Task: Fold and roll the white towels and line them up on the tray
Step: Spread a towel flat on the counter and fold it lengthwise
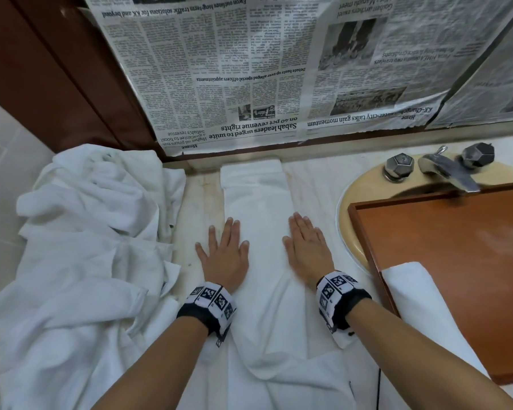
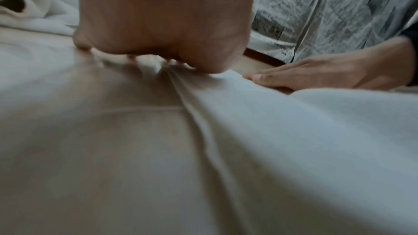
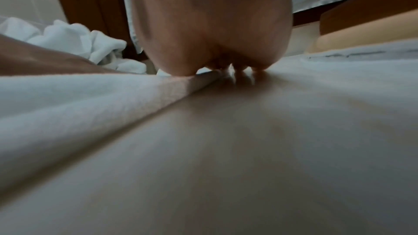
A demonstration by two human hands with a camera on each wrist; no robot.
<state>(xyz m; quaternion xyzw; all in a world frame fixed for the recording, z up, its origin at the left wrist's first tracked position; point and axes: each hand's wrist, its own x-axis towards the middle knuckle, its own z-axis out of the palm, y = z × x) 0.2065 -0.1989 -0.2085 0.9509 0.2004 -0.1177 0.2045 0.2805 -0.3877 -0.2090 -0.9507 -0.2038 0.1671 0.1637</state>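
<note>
Two hands lay flat on a long folded towel in the head view, fingers straight and holding nothing. The left hand pressed the towel's left edge, its outer fingers on the bench; the right hand pressed the right edge. The towel ran from the near edge of the bench to the far wall, where newspaper hung. A heap of loose towels lay to the left, just beside the folded one. To the right a wooden tray sat over the sink, below the tap. One rolled towel rested on the tray's near left part.

From the left wrist, the left hand pressed down with its fingertips on the cloth, where a fold line ran toward the camera. The right hand lay flat farther right on the same towel. The newspaper stood behind, and part of the heap showed at far left.

From the right wrist, the right hand rested palm down on the towel, whose raised fold edge ran diagonally to the heel of the hand. The heap lay far left, the tray's side far right.
</note>
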